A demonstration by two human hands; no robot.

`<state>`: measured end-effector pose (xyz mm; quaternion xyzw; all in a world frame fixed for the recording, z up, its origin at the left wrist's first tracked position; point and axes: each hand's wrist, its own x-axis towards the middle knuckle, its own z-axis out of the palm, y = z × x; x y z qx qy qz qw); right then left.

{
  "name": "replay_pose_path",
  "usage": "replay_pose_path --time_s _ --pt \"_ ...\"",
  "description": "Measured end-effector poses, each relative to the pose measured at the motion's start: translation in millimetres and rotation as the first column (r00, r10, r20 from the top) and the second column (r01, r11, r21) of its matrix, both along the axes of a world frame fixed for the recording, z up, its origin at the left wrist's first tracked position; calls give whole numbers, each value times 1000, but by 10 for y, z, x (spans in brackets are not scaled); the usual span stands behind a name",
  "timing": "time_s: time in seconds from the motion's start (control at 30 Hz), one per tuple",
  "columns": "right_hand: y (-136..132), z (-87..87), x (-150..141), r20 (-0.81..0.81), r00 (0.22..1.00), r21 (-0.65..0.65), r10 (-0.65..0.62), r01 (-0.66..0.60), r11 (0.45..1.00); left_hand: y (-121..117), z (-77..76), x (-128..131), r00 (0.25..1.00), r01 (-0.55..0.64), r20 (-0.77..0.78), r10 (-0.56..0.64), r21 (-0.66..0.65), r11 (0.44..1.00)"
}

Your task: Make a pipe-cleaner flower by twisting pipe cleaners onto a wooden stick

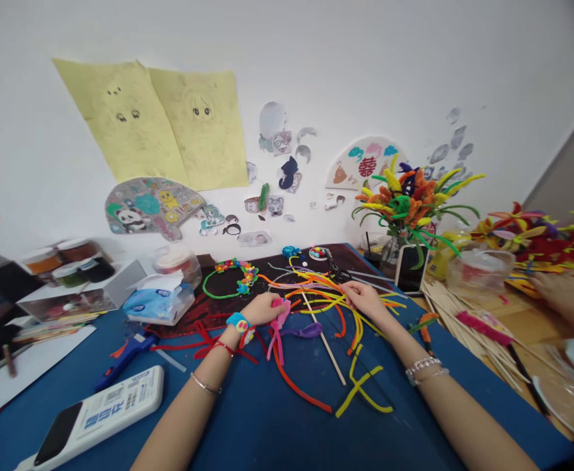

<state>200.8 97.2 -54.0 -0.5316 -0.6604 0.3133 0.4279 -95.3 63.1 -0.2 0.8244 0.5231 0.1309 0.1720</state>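
Observation:
My left hand [263,307] is closed round a pink pipe-cleaner piece [280,320] whose strands hang down over the blue table [248,418]. My right hand [365,297] reaches into a loose pile of orange, yellow and pink pipe cleaners [316,291], its fingers pinched on strands there. A thin wooden stick [323,340] lies between my hands. Red [297,386] and yellow pipe cleaners [363,389] lie nearer to me. A purple pipe-cleaner loop [304,330] rests beside the pink piece.
A white remote control [95,418], a blue glue gun [125,356] and a tissue pack [159,302] lie at left. A green wreath [231,278] sits behind. A vase of pipe-cleaner flowers [409,203], wooden sticks [463,320] and another person's hand [569,297] are at right.

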Motion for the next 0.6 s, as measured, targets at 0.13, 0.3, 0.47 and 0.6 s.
replay_pose_path --time_s 0.13,0.3,0.47,0.6 --pt "13 -18 0 11 1000 -2 -13 13 1000 -114 21 55 989 -123 -88 120 -27 992" --pt "33 -46 -2 9 1000 -10 5 -5 1000 -339 81 216 933 -100 -351 84 -29 995" --pt "44 -58 1 15 1000 0 11 -11 1000 -328 59 251 888 -169 -437 139 -31 985" --pt "42 -58 8 17 1000 8 18 -18 1000 -210 -46 156 915 -131 -393 95 -66 989"
